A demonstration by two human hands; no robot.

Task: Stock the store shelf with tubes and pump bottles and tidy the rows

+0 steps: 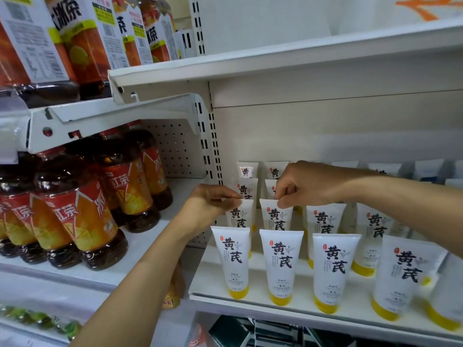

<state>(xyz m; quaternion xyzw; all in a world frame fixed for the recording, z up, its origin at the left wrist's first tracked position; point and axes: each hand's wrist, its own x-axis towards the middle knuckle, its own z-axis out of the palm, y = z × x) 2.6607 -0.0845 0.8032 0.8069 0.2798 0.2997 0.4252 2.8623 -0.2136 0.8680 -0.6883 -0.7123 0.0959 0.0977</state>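
Head view looked down on a white metal store shelf (295,305) where white plastic tubes with yellow caps and black brush lettering stood cap-down in rows running front to back. The left hand (209,204) reached in from the lower left, its fingers (231,196) curled and pinching the top crimp of the second tube in the leftmost row (239,212), just behind the front left tube (234,261). The right hand (304,182) came in from the right, its fingers (284,199) bunched and pinching the top edge of the second tube in the next row (275,216), which stood behind the front tube of that row (280,265). Both pinched tubes stood upright, near each other but apart. More of the same tubes filled the rows to the right, some blurred. On the neighbouring shelf to the left stood dark tea bottles with orange labels (77,216), and tall drink cartons (82,33) lined the shelf above them.
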